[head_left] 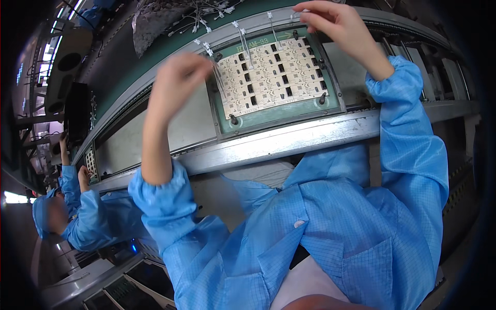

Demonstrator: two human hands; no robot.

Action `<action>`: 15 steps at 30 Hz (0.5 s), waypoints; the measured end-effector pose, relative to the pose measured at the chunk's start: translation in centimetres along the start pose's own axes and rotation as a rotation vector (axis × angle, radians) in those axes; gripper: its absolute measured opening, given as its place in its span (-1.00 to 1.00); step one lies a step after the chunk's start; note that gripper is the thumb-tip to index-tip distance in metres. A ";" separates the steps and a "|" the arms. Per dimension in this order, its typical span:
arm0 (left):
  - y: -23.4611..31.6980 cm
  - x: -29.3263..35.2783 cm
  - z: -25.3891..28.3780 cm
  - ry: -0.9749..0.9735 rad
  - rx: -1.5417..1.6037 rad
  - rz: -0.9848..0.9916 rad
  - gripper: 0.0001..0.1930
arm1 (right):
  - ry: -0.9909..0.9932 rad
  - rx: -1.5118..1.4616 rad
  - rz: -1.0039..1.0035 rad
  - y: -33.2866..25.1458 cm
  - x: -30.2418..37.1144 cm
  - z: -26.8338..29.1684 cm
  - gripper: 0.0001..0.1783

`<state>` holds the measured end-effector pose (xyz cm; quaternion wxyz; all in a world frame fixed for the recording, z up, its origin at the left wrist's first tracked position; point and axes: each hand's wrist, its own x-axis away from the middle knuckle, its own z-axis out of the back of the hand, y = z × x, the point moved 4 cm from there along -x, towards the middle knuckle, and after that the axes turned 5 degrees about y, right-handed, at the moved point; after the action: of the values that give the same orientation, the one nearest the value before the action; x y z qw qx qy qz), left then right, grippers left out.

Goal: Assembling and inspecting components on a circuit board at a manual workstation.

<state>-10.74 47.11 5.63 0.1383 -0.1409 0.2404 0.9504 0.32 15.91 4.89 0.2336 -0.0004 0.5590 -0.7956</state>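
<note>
A panel of white circuit boards (271,75) with rows of black parts sits in a green fixture (305,107) in front of me. Several thin wire leads with white connectors (243,32) run from the panel over the far rail. My left hand (181,77), smeared by motion, is at the fixture's left side beside some of these leads; its fingers cannot be made out clearly. At the panel's far right, my right hand (338,26) has thumb and forefinger curled around a thin wire lead (305,11) with a white connector.
A metal rail (279,150) runs along the near side of the conveyor. Beyond the far rail lie loose wire leads (204,15) and a clear plastic bag (157,23). At far left, a person in blue (98,219) works at another board.
</note>
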 end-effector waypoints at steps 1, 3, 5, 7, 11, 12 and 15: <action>-1.5 -2.0 0.4 0.109 0.029 0.043 -0.80 | 0.005 -0.003 0.004 0.4 0.3 0.0 -0.83; -6.7 -5.0 -0.6 0.236 -0.083 0.151 -0.75 | -0.036 0.049 0.267 1.4 0.6 -1.3 -0.72; -9.6 -7.2 -1.9 0.238 -0.180 0.164 -0.73 | -0.049 0.089 0.367 0.7 1.7 -1.7 -0.66; -10.6 -8.8 -3.1 0.220 -0.269 0.166 -0.71 | 0.005 0.137 0.454 0.2 2.8 -2.1 -0.65; -11.6 -9.9 -4.7 0.287 -0.516 0.059 -0.78 | 0.001 0.222 0.465 0.5 3.6 -2.3 -0.65; -11.6 -10.3 -4.9 0.278 -0.586 0.044 -0.78 | 0.003 0.276 0.504 0.8 4.0 -2.6 -0.64; -11.7 -10.0 -4.4 0.276 -0.621 0.053 -0.76 | 0.054 0.318 0.653 1.0 4.4 -3.9 -0.66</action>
<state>3.22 52.86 0.38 0.0301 -0.2971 -0.0406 0.9535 -4.26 17.48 1.42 0.4577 0.2356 0.4050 -0.7556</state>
